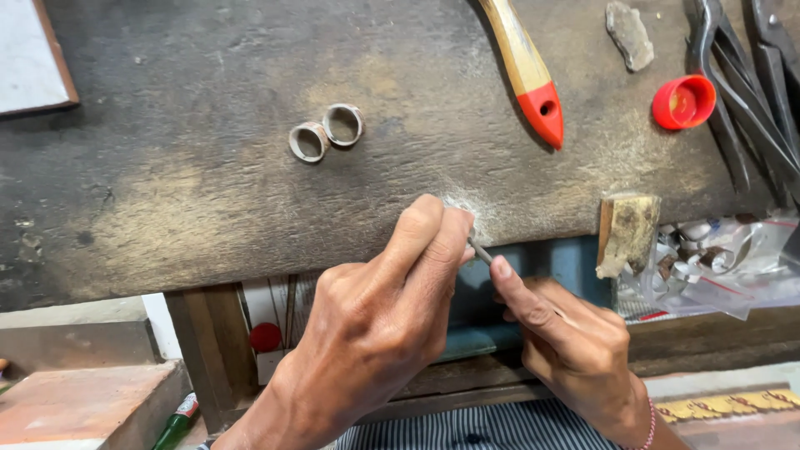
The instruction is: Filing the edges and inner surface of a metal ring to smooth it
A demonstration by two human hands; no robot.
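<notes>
- The left hand (375, 325) was pinched shut, its fingertips (446, 223) pressed against the front edge of the dark, worn wooden bench top (208, 192); whatever small piece they gripped was hidden by the fingers themselves.
- The right hand (575, 342) held a thin grey metal tool (480, 251), a slim rod or file, between thumb and forefinger; most of its length was covered by the hand.
- The tool's long axis ran slantwise, from the right hand low on the right up and leftward to the left fingertips, where its tip met the pinch.
- That meeting point sat at the bench edge, on a pale patch of dust (475, 208).
- The left hand was the nearer to the held piece; the right reached it only through the tool.
- Two wide grey metal rings (327, 132) lay touching each other on the bench, well apart from both hands, up and to the left of the pinch.
- A brush handle of pale wood with a red tip (529, 71) lay slanted above the hands.
- A small pale wooden block (627, 232) jutted from the bench edge just to the right of the right hand, untouched.
</notes>
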